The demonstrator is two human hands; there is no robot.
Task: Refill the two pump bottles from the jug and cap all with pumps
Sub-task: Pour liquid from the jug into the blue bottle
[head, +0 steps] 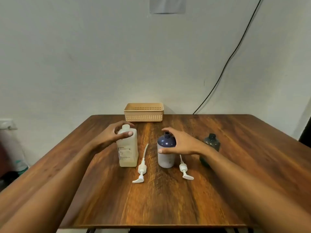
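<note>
A translucent white jug (128,152) with pale liquid at its bottom stands left of centre on the wooden table (168,199). My left hand (112,135) is spread open around its upper part, thumb in front and fingers behind; contact is unclear. A blue-topped bottle (165,153) stands uncapped in the middle, and my right hand (183,143) is open beside its shoulder, thumb near its front. A dark bottle (210,147) stands uncapped at the right, partly behind my right forearm. Two white pumps lie flat: one (141,170) between jug and blue bottle, one (184,170) right of the blue bottle.
A beige perforated basket (143,112) sits at the table's far edge against the wall. A black cable (223,68) hangs down the wall to the right. The near half of the table holds only my forearms.
</note>
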